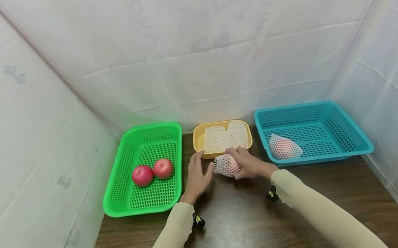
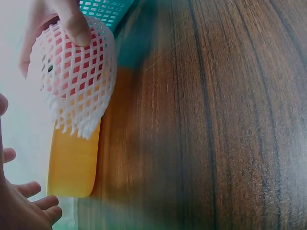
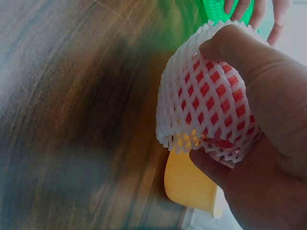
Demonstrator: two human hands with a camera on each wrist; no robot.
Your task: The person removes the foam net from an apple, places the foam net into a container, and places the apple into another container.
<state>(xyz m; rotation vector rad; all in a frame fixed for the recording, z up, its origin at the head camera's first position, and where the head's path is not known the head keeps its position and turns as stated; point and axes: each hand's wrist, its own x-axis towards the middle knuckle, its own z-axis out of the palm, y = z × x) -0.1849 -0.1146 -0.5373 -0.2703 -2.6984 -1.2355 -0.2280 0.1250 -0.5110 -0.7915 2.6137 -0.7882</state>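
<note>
i have the right hand (image 1: pixel 246 165) grasping an apple (image 3: pixel 211 103) in a white foam net (image 1: pixel 223 169), thumb and fingers curled round it, just in front of the near wall of the yellow tray (image 1: pixel 210 155). the left hand (image 1: pixel 197 176) is released, fingers spread, thumb just beside the net's left edge, so i read very little room between the two hands. toward me there is more: the worktop (image 1: pixel 233 226) runs back between both forearms. inside the yellow tray two spare nets (image 1: pixel 215 138) stand side by side, taking up most of its width. out to my left, the wrist sits close to the right rim of the green basket (image 1: pixel 142 210), where two bare apples (image 1: pixel 142 176) lie near each other. on my right, the wrist is near the front corner of the blue basket (image 1: pixel 329 156); a netted fruit (image 1: pixel 284 147) lies at its left end, leaving the right end open. behind all three containers, a pale cloth wall (image 1: pixel 215 69) bounds my reach.
</note>
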